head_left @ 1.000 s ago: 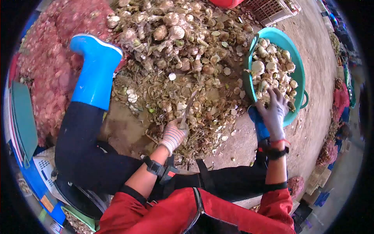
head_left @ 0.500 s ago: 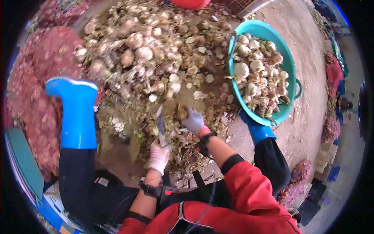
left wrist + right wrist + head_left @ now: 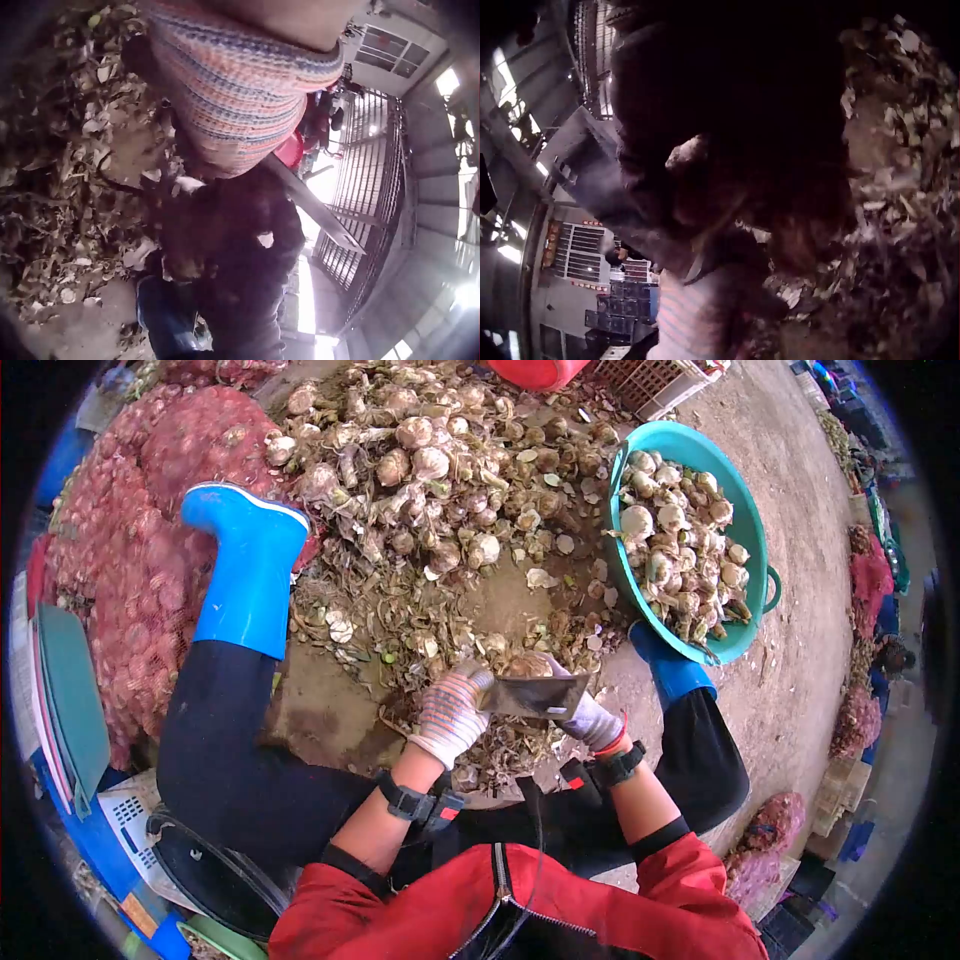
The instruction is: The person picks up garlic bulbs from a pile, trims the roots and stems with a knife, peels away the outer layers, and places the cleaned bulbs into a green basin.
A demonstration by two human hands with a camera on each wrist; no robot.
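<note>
In the head view my left hand (image 3: 452,712), in a striped glove, grips a wide-bladed knife whose blade (image 3: 535,697) points right. Just behind the blade, my right hand (image 3: 592,722) holds a garlic-like bulb (image 3: 528,666); the blade hides part of its fingers. Whether the edge touches the bulb cannot be told. The striped glove (image 3: 232,90) fills the top of the left wrist view, with the narrow side of the blade (image 3: 322,214) beyond it. Deep shadow covers my right hand in the right wrist view, beside the blade (image 3: 615,202) and striped glove (image 3: 694,315).
A heap of bulbs (image 3: 430,463) and loose trimmings (image 3: 400,610) lies ahead. At the right stands a teal basin (image 3: 757,550) holding trimmed bulbs. Red net sacks (image 3: 140,580) lie left, beside a blue boot (image 3: 235,585). A crate (image 3: 655,385) and red container (image 3: 540,368) stand at the back.
My right hand left the basin, reached into the trimmings, and came back close to my left hand with a bulb. The knife swung from pointing forward to pointing right.
</note>
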